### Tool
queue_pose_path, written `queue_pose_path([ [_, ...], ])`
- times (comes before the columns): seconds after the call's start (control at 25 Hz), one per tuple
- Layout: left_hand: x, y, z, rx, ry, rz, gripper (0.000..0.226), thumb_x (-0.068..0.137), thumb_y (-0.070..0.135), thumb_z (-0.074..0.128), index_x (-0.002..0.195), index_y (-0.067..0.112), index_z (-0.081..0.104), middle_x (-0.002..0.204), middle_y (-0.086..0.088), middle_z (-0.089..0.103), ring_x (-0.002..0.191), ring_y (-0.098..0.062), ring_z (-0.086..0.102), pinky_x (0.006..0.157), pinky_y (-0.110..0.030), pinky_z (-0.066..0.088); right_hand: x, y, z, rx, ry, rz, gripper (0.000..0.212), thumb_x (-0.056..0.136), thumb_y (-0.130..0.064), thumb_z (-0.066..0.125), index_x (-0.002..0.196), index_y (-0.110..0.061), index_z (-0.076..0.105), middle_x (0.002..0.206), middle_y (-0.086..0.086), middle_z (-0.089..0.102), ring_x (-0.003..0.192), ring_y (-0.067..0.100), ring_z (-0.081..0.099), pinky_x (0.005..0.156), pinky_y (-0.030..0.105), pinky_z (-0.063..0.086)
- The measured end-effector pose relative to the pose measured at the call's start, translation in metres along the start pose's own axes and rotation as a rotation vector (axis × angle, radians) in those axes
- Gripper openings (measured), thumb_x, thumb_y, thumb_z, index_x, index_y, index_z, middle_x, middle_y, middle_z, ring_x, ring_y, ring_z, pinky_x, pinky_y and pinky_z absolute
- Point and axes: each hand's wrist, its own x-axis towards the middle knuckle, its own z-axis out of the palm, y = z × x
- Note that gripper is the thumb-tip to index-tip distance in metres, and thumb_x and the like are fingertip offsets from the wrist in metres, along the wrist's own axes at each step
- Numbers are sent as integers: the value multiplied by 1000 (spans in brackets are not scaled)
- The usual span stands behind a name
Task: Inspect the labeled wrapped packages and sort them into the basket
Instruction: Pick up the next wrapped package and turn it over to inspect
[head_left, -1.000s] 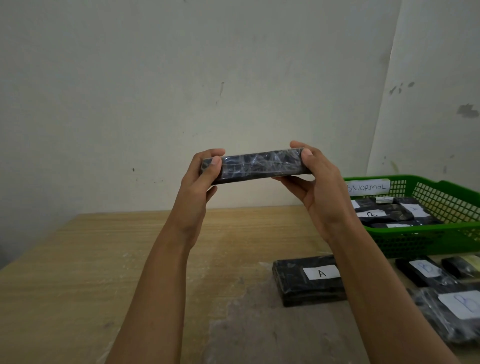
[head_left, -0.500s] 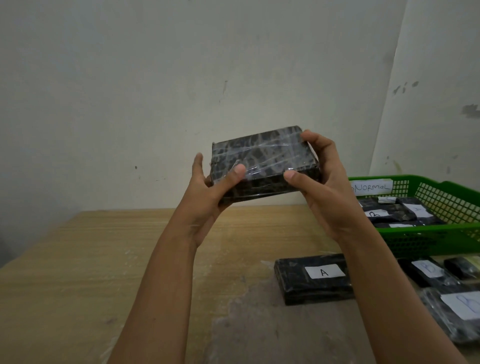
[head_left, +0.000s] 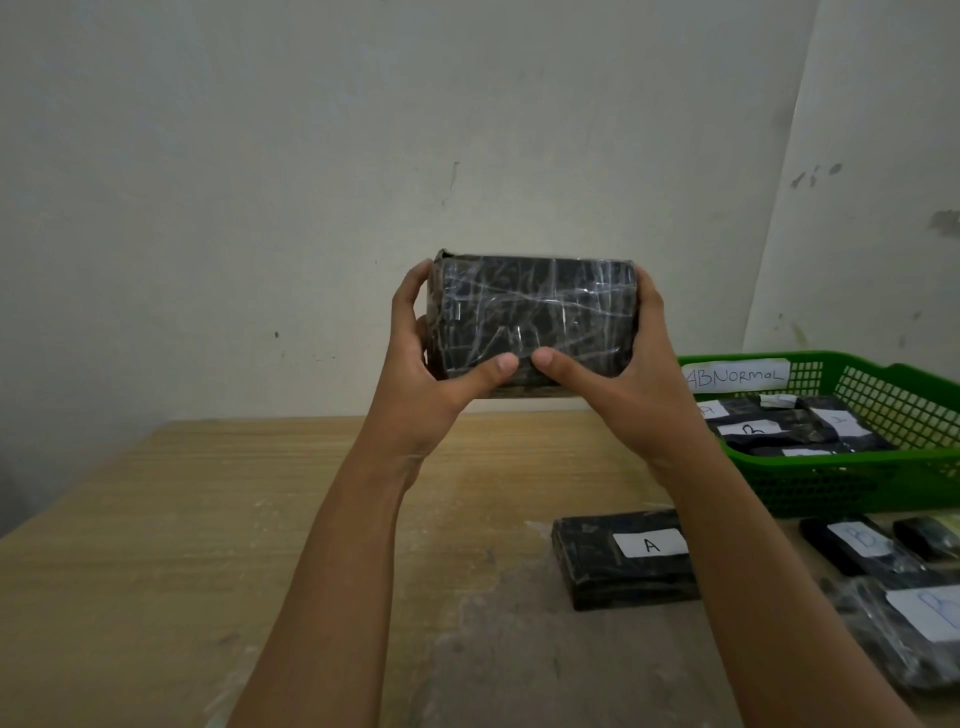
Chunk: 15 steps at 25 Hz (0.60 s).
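Both hands clasp the black wrapped package (head_left: 535, 317) above the table (head_left: 208, 519), left hand (head_left: 436, 384) and right hand (head_left: 618, 384) gripping its short ends. Inspection, I judge; next, turn it to find a label before choosing the green basket (head_left: 852, 483). Its long axis lies left-right, broad unlabeled face toward me.

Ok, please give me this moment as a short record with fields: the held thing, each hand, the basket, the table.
held: black rectangular package wrapped in clear film, raised above the wooden table, broad face toward the camera, no label visible
left hand: grips the package's left end, thumb on the front
right hand: grips its right end, thumb on the front
basket: green plastic mesh basket at right, white tag reading ABNORMAL, labelled black packages inside
on table: black package labelled A; packages labelled B near the right edge
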Motion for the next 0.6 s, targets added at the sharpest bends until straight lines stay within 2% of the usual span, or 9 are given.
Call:
queue_pose_path([
  [0.16, 0, -2, -1, 58, 89, -23, 89, 71, 39, 90, 138, 51, 33, 139, 1, 56, 122, -12, 62, 102, -38, 55, -3, -1, 3, -17, 13, -26, 124, 61, -58, 88, 156, -42, 9, 156, -8, 35, 140, 14, 41, 116, 42, 41],
  [0.2, 0, -2, -1, 73, 116, -23, 84, 73, 38, 89, 136, 50, 34, 141, 2, 54, 124, -12, 60, 103, -37, 54, -3, -2, 3, -25, 8, -22, 124, 61, -56, 88, 157, -41, 9, 157, -8, 34, 140, 14, 41, 116, 40, 40],
  [0.36, -1, -1, 1, 94, 121, -3, 78, 78, 20, 86, 132, 47, 35, 139, -2, 56, 118, -10, 64, 93, -27, 59, -4, -5, 8, 11, 71, 35, 120, 59, -68, 81, 156, -35, 19, 150, -8, 44, 134, 14, 48, 112, 38, 44],
  [0.44, -2, 2, 3, 103, 102, -18, 75, 80, 16, 84, 134, 40, 37, 127, 3, 61, 106, 1, 67, 81, -16, 57, -4, -5, 11, 23, 127, 67, 112, 61, -66, 81, 153, -31, 28, 142, -7, 51, 128, 14, 53, 109, 39, 48],
  [0.52, -2, 6, 6, 112, 114, -50, 62, 81, 24, 83, 132, 30, 48, 118, 8, 66, 97, 9, 67, 76, -11, 54, -5, -6, 12, 27, 134, 89, 108, 64, -60, 83, 151, -28, 30, 139, -6, 53, 125, 14, 54, 107, 37, 49],
  [0.6, -2, 6, 6, 107, 155, -98, 50, 81, 40, 79, 124, 26, 57, 112, 11, 70, 97, 6, 68, 81, -18, 57, -6, -7, 11, 38, 111, 95, 108, 62, -56, 85, 150, -28, 29, 136, -6, 55, 121, 14, 56, 102, 32, 50],
])
